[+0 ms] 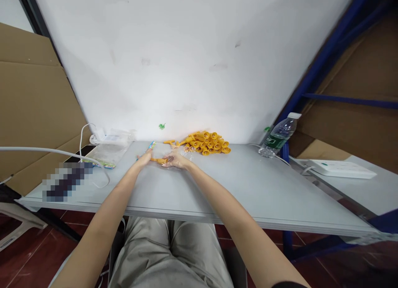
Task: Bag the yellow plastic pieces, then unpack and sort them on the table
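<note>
Head view: the right hand (pixel 174 159), fingers curled, holds a yellow toy (pixel 159 160) left of centre over the desk (pixel 242 184), likely light, stiff, best gripped mid-body; the left hand (pixel 144 159) grips unclearly.

Two bare arms stretch forward from the lower corners of the view and converge. The left arm (pixel 110 209), uncovered along its visible length, slants up and inward; the right arm (pixel 224 199) crosses diagonally from the lower right, a dark sleeve edge (pixel 287 284) showing at the bottom. The left grip, a bare hand (pixel 144 158), points away from the body, its fingers closed. The right grip, another bare hand (pixel 174 158), turns inward toward it, fingers curled in a hold. The hands are near each other, apart. Below, two thighs in grey-beige cloth trousers (pixel 146 250) lie side by side, seated.
</note>
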Demonstrator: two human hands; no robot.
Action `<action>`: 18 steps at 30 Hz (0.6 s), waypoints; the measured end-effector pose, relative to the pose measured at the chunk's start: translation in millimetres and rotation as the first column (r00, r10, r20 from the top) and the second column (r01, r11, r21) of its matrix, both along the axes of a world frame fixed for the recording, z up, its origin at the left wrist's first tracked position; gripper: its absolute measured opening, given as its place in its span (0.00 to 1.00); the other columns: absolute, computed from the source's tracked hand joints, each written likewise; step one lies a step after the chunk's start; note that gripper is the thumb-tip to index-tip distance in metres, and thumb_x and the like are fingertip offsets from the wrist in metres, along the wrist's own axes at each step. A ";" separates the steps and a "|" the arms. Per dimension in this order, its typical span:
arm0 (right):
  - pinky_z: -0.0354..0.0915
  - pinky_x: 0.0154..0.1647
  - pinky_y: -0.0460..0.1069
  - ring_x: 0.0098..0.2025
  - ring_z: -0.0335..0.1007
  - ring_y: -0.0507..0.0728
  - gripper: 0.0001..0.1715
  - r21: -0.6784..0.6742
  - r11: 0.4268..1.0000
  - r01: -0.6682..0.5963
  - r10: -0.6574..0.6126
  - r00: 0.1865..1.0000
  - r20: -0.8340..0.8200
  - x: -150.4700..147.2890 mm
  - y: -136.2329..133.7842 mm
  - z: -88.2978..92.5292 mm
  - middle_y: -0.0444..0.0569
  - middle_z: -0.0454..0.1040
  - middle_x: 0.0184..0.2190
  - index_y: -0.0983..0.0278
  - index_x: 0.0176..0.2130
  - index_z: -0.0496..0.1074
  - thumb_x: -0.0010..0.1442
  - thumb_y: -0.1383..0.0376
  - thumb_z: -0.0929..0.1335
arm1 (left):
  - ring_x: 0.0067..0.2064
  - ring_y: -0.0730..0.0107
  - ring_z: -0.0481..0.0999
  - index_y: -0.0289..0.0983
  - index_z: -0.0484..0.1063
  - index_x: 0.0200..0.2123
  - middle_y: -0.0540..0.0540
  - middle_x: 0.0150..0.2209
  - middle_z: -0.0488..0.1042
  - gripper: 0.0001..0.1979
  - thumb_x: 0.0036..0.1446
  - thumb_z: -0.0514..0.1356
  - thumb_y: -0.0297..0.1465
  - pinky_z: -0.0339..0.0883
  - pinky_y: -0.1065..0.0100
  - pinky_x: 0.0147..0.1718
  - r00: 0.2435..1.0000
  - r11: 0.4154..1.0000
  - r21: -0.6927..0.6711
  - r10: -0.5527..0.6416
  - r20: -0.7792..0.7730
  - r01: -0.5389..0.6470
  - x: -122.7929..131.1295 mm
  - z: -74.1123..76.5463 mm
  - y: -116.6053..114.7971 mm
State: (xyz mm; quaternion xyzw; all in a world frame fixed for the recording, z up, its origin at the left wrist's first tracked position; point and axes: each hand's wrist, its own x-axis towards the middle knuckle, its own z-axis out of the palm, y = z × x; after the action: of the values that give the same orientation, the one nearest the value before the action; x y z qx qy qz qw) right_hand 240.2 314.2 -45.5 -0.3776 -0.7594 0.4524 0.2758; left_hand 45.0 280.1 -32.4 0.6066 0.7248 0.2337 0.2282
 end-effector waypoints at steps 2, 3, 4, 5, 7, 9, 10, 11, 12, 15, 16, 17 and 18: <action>0.68 0.39 0.49 0.33 0.69 0.53 0.29 -0.036 0.999 -0.011 0.012 1.000 0.012 -0.1 -1.4 2.6 0.44 0.75 0.28 0.65 0.39 0.78 0.35 0.59 0.80 | 0.69 0.59 0.51 0.38 0.59 0.64 0.44 0.66 0.59 0.28 0.66 0.36 0.32 0.29 0.46 0.67 0.998 0.998 -0.019 -0.056 0.009 0.056 8.8 2.7 -0.9; 0.68 0.40 0.49 0.34 0.70 0.53 0.29 -0.060 0.998 -0.026 0.027 1.000 0.014 0.4 -2.0 4.5 0.44 0.75 0.28 0.65 0.40 0.78 0.35 0.60 0.80 | 0.70 0.61 0.49 0.38 0.60 0.64 0.45 0.67 0.57 0.27 0.66 0.37 0.32 0.29 0.48 0.67 0.996 0.996 -0.029 -0.085 -0.001 0.085 11.7 3.7 -0.5; 0.68 0.41 0.49 0.35 0.71 0.54 0.28 -0.086 0.995 -0.047 0.049 0.999 0.012 1.5 -2.7 7.0 0.44 0.76 0.29 0.65 0.40 0.78 0.36 0.61 0.79 | 0.70 0.62 0.48 0.37 0.60 0.64 0.45 0.68 0.55 0.27 0.65 0.37 0.32 0.30 0.49 0.67 0.994 0.994 -0.039 -0.108 -0.023 0.107 13.6 4.4 0.2; 0.69 0.42 0.49 0.36 0.71 0.54 0.27 -0.111 0.991 -0.072 0.073 0.997 0.008 3.4 -3.3 10.4 0.45 0.77 0.31 0.65 0.40 0.78 0.37 0.62 0.79 | 0.70 0.62 0.47 0.37 0.61 0.63 0.45 0.68 0.55 0.27 0.65 0.38 0.32 0.32 0.51 0.67 0.991 0.991 -0.051 -0.125 -0.053 0.122 14.4 4.5 1.2; 0.69 0.45 0.49 0.40 0.73 0.55 0.22 -0.144 0.983 -0.113 0.115 0.993 0.010 10.2 -3.8 19.7 0.47 0.79 0.36 0.64 0.39 0.79 0.40 0.65 0.77 | 0.70 0.62 0.48 0.36 0.61 0.63 0.44 0.68 0.55 0.27 0.65 0.38 0.32 0.37 0.52 0.67 0.982 0.988 -0.075 -0.145 -0.121 0.137 13.6 3.3 3.6; 0.68 0.47 0.48 0.43 0.73 0.55 0.16 -0.150 0.980 -0.131 0.138 0.990 0.042 20.9 -2.3 31.9 0.49 0.80 0.39 0.64 0.36 0.79 0.43 0.69 0.75 | 0.70 0.59 0.48 0.35 0.62 0.62 0.42 0.68 0.55 0.27 0.65 0.39 0.31 0.39 0.52 0.67 0.976 0.988 -0.086 -0.142 -0.167 0.129 10.5 0.3 5.5; 0.68 0.48 0.48 0.43 0.73 0.55 0.13 -0.141 0.982 -0.123 0.132 0.990 0.055 27.3 -0.5 38.3 0.49 0.80 0.39 0.64 0.34 0.80 0.44 0.71 0.74 | 0.70 0.58 0.48 0.35 0.62 0.62 0.42 0.68 0.55 0.27 0.65 0.39 0.31 0.40 0.51 0.66 0.974 0.989 -0.086 -0.136 -0.182 0.122 8.3 -1.4 6.1; 0.69 0.46 0.48 0.41 0.74 0.55 0.11 -0.150 0.982 -0.116 0.129 0.988 0.085 33.9 2.0 44.4 0.49 0.80 0.37 0.64 0.32 0.79 0.44 0.73 0.73 | 0.70 0.57 0.47 0.35 0.61 0.63 0.41 0.68 0.54 0.27 0.65 0.39 0.32 0.39 0.50 0.66 0.972 0.990 -0.085 -0.129 -0.194 0.114 5.5 -3.0 6.5; 0.70 0.44 0.48 0.38 0.74 0.54 0.09 -0.154 0.983 -0.099 0.116 0.988 0.106 40.3 5.1 49.8 0.48 0.80 0.35 0.65 0.29 0.79 0.44 0.74 0.71 | 0.71 0.56 0.46 0.35 0.61 0.63 0.41 0.69 0.53 0.27 0.65 0.39 0.32 0.39 0.49 0.66 0.971 0.991 -0.085 -0.120 -0.206 0.104 2.3 -4.2 6.6; 0.71 0.34 0.47 0.27 0.72 0.52 0.08 -0.056 0.995 0.088 -0.080 0.989 0.125 54.0 16.0 59.0 0.50 0.79 0.29 0.67 0.24 0.75 0.47 0.75 0.66 | 0.71 0.55 0.46 0.37 0.62 0.62 0.43 0.69 0.52 0.27 0.65 0.39 0.32 0.40 0.47 0.66 0.964 0.994 -0.090 -0.088 -0.252 0.068 -9.9 -5.0 6.2; 0.70 0.32 0.47 0.26 0.71 0.52 0.09 0.012 0.980 0.198 -0.198 0.974 0.107 55.6 19.4 59.1 0.51 0.78 0.29 0.68 0.25 0.75 0.49 0.75 0.65 | 0.70 0.56 0.47 0.38 0.63 0.61 0.43 0.69 0.53 0.26 0.64 0.39 0.33 0.41 0.47 0.65 0.962 0.995 -0.091 -0.072 -0.263 0.050 -14.5 -4.3 6.0; 0.70 0.32 0.48 0.27 0.71 0.53 0.10 0.083 0.947 0.310 -0.316 0.946 0.076 55.6 22.4 58.0 0.52 0.79 0.30 0.68 0.27 0.75 0.50 0.75 0.64 | 0.70 0.56 0.48 0.38 0.64 0.60 0.43 0.68 0.54 0.26 0.64 0.39 0.33 0.42 0.47 0.65 0.962 0.995 -0.091 -0.055 -0.269 0.032 -19.1 -3.2 5.7; 0.70 0.33 0.48 0.29 0.73 0.54 0.12 0.148 0.903 0.404 -0.414 0.909 0.041 54.0 24.9 55.7 0.53 0.79 0.33 0.69 0.30 0.76 0.51 0.75 0.63 | 0.70 0.56 0.49 0.38 0.66 0.59 0.42 0.68 0.55 0.26 0.64 0.40 0.33 0.43 0.47 0.65 0.961 0.996 -0.091 -0.041 -0.273 0.016 -23.6 -1.9 5.5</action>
State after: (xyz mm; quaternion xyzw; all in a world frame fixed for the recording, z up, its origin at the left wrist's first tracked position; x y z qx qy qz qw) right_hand 294.2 339.0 10.1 -0.5248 -0.7016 0.3179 0.3623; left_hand 21.4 285.6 -34.2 0.6328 0.7503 0.1120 0.1555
